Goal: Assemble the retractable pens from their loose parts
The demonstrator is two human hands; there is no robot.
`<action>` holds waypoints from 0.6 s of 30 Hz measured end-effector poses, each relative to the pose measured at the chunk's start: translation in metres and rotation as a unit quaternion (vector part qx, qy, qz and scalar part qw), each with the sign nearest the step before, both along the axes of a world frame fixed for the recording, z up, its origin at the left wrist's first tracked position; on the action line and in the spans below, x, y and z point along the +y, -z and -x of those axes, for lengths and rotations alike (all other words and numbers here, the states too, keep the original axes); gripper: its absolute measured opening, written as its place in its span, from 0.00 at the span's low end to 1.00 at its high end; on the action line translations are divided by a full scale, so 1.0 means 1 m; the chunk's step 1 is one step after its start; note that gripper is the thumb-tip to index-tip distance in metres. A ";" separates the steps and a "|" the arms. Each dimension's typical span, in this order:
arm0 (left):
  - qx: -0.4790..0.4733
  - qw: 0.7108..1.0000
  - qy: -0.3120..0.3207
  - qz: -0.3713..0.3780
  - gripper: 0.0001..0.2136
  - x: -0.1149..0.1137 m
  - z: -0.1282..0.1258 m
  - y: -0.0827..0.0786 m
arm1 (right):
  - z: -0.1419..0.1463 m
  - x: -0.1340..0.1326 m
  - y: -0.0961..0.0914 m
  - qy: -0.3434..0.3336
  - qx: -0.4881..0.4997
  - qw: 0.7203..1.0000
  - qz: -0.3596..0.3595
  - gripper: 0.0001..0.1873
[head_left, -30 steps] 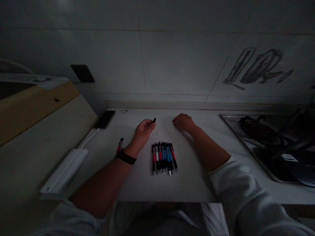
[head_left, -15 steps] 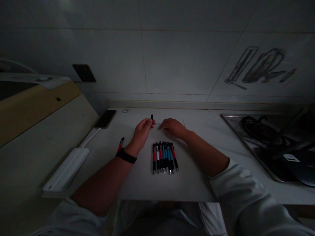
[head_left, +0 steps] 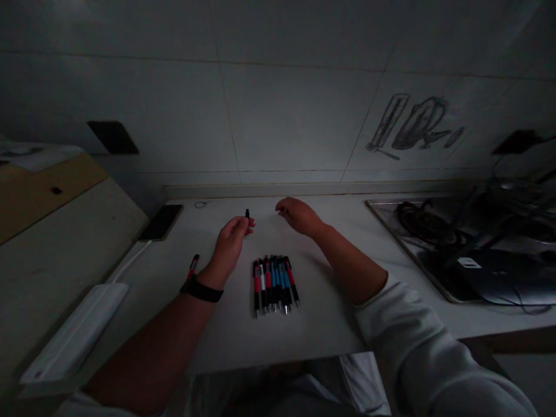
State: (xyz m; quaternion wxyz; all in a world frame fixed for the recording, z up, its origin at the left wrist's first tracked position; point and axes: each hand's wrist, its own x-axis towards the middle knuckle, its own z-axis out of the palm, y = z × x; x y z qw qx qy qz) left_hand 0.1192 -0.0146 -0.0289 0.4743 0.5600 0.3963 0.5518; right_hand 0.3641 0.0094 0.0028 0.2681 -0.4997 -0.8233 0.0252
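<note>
My left hand (head_left: pixel 232 236) is closed in a pinch around a short black piece (head_left: pixel 247 213) that looks like part of a pen. Only its upper end shows above the fingers. To the right and slightly higher, my right hand (head_left: pixel 300 216) hovers over the counter with its fingers drawn together; what they hold, if anything, is too small to make out. Below both hands lies a row of pens (head_left: pixel 273 285) with red, white and blue barrels, side by side with metal tips toward me. A single red pen (head_left: pixel 194 265) lies beside my left wrist, partly hidden by it.
A phone (head_left: pixel 161 223) with a white cable and a white power strip (head_left: pixel 76 333) lie on the left. Near the wall is a small wire loop (head_left: pixel 201 204). A metal-rimmed hob or tray (head_left: pixel 403 255) with dark items occupies the right of the counter (head_left: pixel 321 324).
The view has turned a little to the right. My right hand has risen and moved away from my left, widening the gap between them. My left hand keeps the black piece. A thin white stick no longer shows.
</note>
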 end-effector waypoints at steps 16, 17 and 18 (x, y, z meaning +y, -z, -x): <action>0.000 1.000 0.013 0.009 0.19 -0.001 0.000 0.002 | -0.127 0.024 0.006 0.302 -0.009 0.950 0.078 0.10; -0.002 1.000 0.014 0.010 0.19 -0.001 0.000 0.002 | -0.129 0.025 0.015 0.303 -0.024 0.948 0.095 0.10; -0.004 1.000 0.013 0.011 0.19 -0.001 0.000 0.002 | -0.129 0.026 0.023 0.302 -0.035 0.947 0.109 0.10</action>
